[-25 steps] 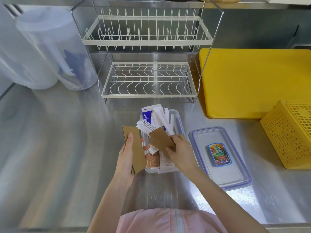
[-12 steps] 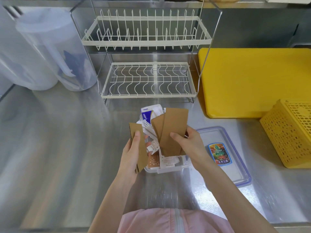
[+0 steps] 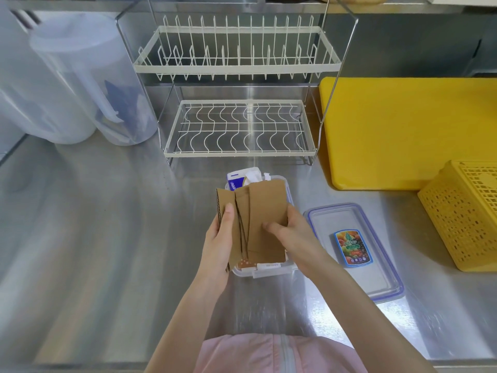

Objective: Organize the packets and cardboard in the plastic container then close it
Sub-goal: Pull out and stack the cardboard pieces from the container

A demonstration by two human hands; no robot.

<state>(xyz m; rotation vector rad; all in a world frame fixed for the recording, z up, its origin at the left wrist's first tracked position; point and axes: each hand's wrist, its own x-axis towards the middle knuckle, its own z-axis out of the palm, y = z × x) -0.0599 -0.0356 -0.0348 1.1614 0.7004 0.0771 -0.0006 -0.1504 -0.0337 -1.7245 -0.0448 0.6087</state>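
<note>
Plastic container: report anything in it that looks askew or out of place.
The packets at the far end of the plastic container stick up past its rim, not flat. The lid lies apart on the counter. Both hands hold cardboard pieces above it.

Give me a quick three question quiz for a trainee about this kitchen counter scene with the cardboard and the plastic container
1. True or false: the lid is already on the plastic container.
2. Which hands hold the cardboard pieces? A) left only B) right only C) both
3. Fill in: the lid lies to the ____ of the container.

Key: 1. False, it lies flat on the counter. 2. C, the left hand and right hand both grip them. 3. Right.
</note>
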